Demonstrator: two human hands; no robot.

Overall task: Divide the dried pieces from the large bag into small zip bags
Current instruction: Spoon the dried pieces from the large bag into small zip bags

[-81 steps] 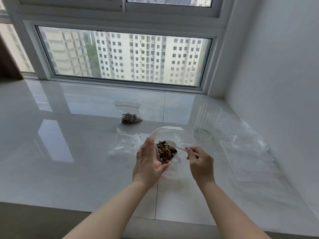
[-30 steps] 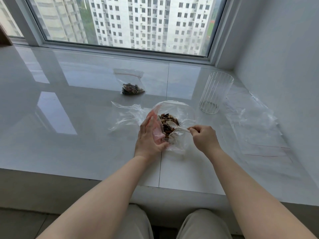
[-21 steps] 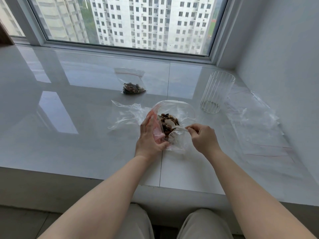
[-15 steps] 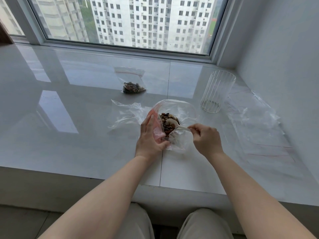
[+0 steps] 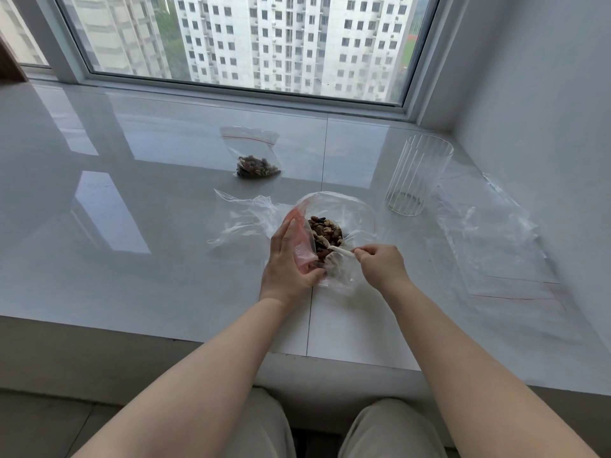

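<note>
The large clear bag [image 5: 355,214] lies open on the white sill with brown dried pieces [image 5: 325,230] heaped inside. My left hand [image 5: 287,262] holds a small zip bag [image 5: 302,244] open at the big bag's near edge, thumb and fingers pinching its sides. My right hand [image 5: 380,263] pinches the handle of a white spoon [image 5: 338,250], whose bowl dips among the pieces close to the small bag's mouth.
A filled small zip bag [image 5: 254,160] with a red seal line lies further back. A ribbed clear glass [image 5: 417,178] stands at the right. Flat empty zip bags [image 5: 496,246] lie by the right wall, crumpled clear plastic [image 5: 244,214] to the left.
The view has tilted down toward the sill edge. The spoon has dipped from lying over the pieces down toward the small bag's mouth. My left hand has stayed in place.
</note>
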